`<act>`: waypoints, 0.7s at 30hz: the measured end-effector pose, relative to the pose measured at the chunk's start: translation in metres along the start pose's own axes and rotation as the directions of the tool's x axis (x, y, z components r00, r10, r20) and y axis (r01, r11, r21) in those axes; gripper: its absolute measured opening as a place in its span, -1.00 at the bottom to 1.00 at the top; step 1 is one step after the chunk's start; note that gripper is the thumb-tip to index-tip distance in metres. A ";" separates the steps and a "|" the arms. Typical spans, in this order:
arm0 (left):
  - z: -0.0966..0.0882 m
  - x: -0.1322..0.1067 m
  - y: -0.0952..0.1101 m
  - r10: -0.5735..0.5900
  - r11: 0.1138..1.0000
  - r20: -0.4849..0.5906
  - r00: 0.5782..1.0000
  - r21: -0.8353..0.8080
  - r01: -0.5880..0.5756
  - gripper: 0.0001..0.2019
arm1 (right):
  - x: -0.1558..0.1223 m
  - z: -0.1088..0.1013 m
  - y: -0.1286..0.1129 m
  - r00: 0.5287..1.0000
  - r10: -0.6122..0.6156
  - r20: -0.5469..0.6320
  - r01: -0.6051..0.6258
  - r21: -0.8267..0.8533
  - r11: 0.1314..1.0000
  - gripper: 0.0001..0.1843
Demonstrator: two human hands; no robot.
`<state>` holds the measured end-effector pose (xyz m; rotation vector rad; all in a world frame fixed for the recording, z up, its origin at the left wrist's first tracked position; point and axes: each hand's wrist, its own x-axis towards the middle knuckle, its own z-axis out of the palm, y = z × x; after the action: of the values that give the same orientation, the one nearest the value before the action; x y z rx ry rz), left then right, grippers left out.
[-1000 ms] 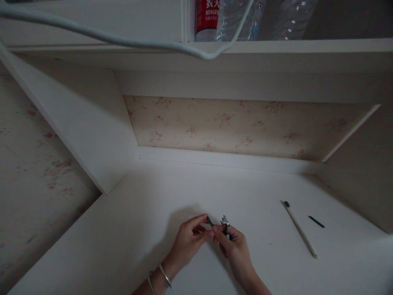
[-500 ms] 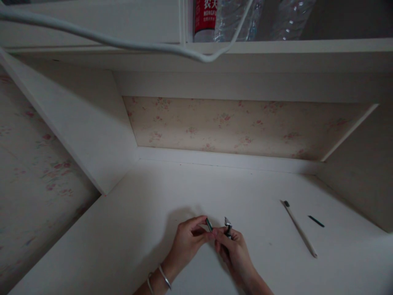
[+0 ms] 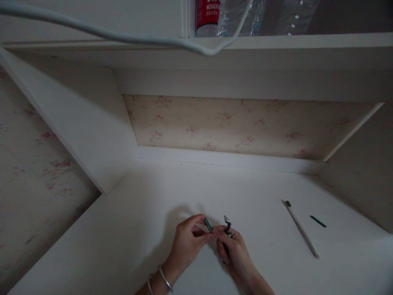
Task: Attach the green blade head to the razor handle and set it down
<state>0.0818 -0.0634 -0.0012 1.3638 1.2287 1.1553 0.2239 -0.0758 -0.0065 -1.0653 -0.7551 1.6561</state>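
Note:
My left hand [image 3: 188,239], with two silver bangles at the wrist, pinches a small green stick [image 3: 208,224] between thumb and fingertips. Its lower end meets the thumb and fingertips of my right hand [image 3: 235,246]. Closed in my right hand is a slim metal tool [image 3: 227,225], shiny silver and dark, with a narrow bent tip pointing up and away from me. Fingers cover most of it, so its exact kind cannot be told. Both hands are held close together over the white desk [image 3: 172,184].
On the desk to the right lie a long whitish pen-like stick [image 3: 302,229] with a dark piece near its far end, and a short dark green stick [image 3: 318,221]. A white cable [image 3: 123,37] hangs across the top, before a shelf with plastic bottles [image 3: 235,18].
The green stick has turned slightly, showing more of its green side. The metal tool's tip has turned a little. Both hands stay nearly in place; the view has shifted slightly.

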 end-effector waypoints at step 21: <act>-0.014 0.007 0.005 -0.182 0.940 0.000 0.983 -0.295 0.174 -0.49 | 0.004 -0.008 -0.004 0.966 -0.230 0.117 0.258 -0.478 0.840 -0.47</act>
<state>0.0694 -0.0558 0.0060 0.9968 1.1223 1.1777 0.2318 -0.0712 -0.0075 -1.2112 -1.3427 1.3041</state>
